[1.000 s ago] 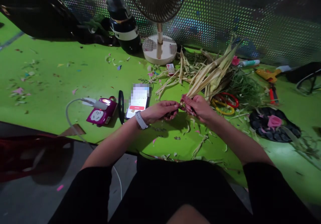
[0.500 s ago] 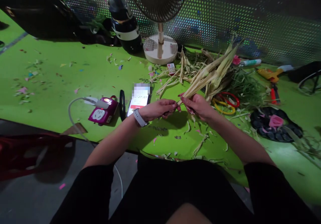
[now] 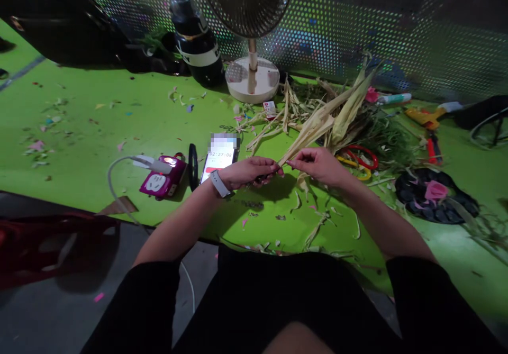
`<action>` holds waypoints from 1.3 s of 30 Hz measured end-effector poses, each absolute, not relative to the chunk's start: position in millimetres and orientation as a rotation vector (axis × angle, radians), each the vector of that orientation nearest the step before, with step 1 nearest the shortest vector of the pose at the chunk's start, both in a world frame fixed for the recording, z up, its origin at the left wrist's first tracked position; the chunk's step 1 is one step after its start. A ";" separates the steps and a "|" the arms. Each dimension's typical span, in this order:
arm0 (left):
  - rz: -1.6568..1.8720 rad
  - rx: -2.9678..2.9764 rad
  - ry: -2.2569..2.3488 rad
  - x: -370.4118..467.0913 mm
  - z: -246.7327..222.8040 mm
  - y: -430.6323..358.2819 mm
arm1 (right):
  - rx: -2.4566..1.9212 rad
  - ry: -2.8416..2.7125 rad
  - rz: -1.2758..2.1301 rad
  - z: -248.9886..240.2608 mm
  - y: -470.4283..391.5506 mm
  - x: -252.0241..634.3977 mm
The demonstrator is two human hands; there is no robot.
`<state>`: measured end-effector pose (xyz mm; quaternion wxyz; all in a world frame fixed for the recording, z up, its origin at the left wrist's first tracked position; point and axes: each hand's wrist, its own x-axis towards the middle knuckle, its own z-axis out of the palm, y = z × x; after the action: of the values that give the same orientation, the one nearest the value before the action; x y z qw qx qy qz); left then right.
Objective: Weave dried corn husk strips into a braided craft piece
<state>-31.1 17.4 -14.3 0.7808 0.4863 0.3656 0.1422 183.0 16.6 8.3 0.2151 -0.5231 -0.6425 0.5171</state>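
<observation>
My left hand point(image 3: 257, 172), with a pale watch band point(image 3: 220, 183) on the wrist, is closed round the lower tips of a bundle of dried husk strips point(image 3: 313, 126). The strips fan up and away to the right over a heap of plant scraps. Close to its right, my right hand point(image 3: 311, 163) pinches near the bundle's lower part; what lies between its fingertips is too small to make out. Red-handled scissors point(image 3: 367, 155) and a yellow handle point(image 3: 363, 174) lie just beyond my right wrist.
A phone point(image 3: 220, 155) and purple power adapter point(image 3: 161, 178) lie left. Behind stand a fan point(image 3: 252, 81) and black bottle point(image 3: 200, 52). To the right are a black tray point(image 3: 413, 200) with a pink flower, an orange-yellow tool point(image 3: 425, 117) and green sprigs point(image 3: 392, 139).
My right hand has shifted slightly right and its grip on the bundle has loosened to a fingertip pinch. My left hand stays at the tips.
</observation>
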 end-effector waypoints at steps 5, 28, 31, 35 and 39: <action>0.319 1.367 0.940 -27.2 -13.6 16.6 | -1.417 -2.071 1.269 16.6 15.5 192.2; 0.345 1.104 0.301 -35.1 16.8 -7.6 | -1.125 -2.018 1.358 5.8 32.1 210.6; 0.623 0.847 0.402 -29.0 9.1 -5.2 | -1.153 -2.033 1.496 -18.3 30.1 193.8; 0.802 0.800 0.639 -34.9 -0.7 16.5 | -1.097 -2.151 1.508 -15.5 23.8 190.3; 0.664 1.211 1.042 -41.8 -15.3 32.0 | -1.250 -2.313 1.041 1.7 14.1 193.6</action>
<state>-41.8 32.0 -15.3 0.6485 0.5329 0.4584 0.2920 193.6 14.1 1.7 0.1564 -0.4365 -0.8079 0.3638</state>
